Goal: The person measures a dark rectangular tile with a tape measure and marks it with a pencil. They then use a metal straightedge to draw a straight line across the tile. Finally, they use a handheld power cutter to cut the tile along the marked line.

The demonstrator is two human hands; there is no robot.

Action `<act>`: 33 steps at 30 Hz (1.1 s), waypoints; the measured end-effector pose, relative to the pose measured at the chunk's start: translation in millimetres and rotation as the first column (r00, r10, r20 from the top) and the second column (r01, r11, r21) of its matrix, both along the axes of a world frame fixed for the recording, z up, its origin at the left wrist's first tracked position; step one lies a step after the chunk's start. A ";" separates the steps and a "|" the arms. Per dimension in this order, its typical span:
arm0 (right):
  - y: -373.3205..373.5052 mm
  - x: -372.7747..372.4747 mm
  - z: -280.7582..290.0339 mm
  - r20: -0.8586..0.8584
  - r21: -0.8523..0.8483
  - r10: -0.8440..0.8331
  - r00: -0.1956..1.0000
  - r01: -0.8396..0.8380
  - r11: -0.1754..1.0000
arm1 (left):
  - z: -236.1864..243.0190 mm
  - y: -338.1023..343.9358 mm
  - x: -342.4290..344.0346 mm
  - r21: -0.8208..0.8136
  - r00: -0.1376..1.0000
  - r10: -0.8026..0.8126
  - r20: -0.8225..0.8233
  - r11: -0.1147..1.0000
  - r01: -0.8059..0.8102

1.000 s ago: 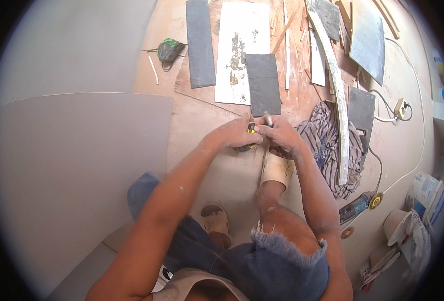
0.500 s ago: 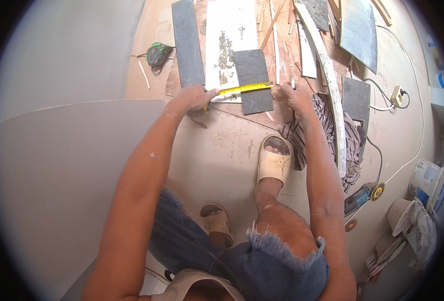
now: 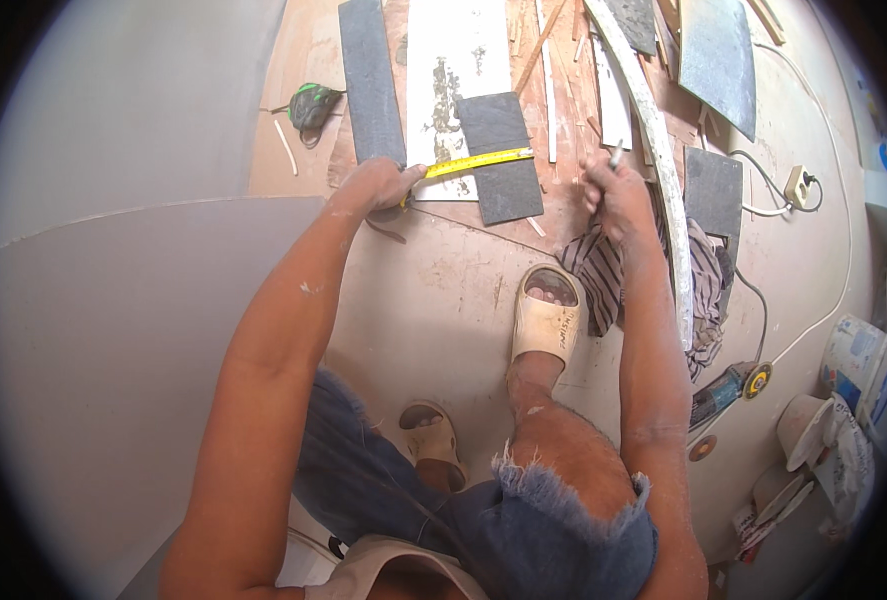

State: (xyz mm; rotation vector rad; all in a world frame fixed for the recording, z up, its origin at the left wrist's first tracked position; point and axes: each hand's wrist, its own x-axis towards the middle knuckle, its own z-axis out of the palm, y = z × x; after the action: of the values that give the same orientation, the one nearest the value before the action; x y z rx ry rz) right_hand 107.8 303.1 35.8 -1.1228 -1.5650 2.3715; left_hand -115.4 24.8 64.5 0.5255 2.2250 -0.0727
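My left hand [image 3: 383, 185] grips a tape measure [image 3: 404, 200], its yellow blade [image 3: 475, 161] pulled out to the right over a white board [image 3: 454, 40] and across a dark slate-like tile [image 3: 508, 195]. The blade's free end rests near that tile's right edge. Just right of it, my right hand [image 3: 611, 195] holds a thin pale pen-like stick [image 3: 616, 156] upright, its fingers curled. A long dark grey strip [image 3: 368, 80] lies left of the white board. Below my right hand is a bunched striped cloth [image 3: 591, 275].
A green-and-black tool [image 3: 311, 110] lies at upper left. Wood strips [image 3: 541, 60] and a long whitish curved bar [image 3: 653, 130] cross the worksurface. At right are a power strip [image 3: 799, 188], an angle grinder [image 3: 718, 395] with cables and a bucket [image 3: 853, 355]. Large grey panels [image 3: 133, 350] fill the left.
My left hand has moved up and left with the tape, whose blade is now stretched out over the tile. My right hand has moved up and right, away from the left.
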 end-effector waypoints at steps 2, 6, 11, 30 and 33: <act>6.5 -12.5 2.3 -0.048 -0.045 -0.139 0.989 0.137 0.990 | -2.8 -2.1 1.3 0.019 0.998 -0.014 -0.062 1.000 0.015; 25.1 -27.0 15.1 -0.028 0.005 -0.072 0.997 0.072 0.997 | -5.4 -6.7 1.1 0.030 0.997 0.002 -0.077 1.000 0.001; 12.9 -46.2 26.7 -0.122 0.070 -0.041 0.992 0.050 0.996 | -0.1 -3.6 3.2 0.017 0.996 -0.016 -0.085 1.000 0.018; -40.7 -110.2 -4.2 -0.030 0.327 0.490 0.871 -0.455 0.828 | -4.4 -3.7 2.9 0.021 0.997 0.030 -0.078 0.999 -0.028; -46.3 -113.3 -23.1 0.013 0.457 0.528 0.849 -0.475 0.752 | -6.9 -2.4 0.2 0.007 0.998 0.025 -0.056 1.000 -0.024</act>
State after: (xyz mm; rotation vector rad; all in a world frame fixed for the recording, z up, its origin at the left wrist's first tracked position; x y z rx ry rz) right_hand -5.4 256.8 12.7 -0.4890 -2.4433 2.0869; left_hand -115.2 22.4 57.6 0.5050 2.2863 -0.0689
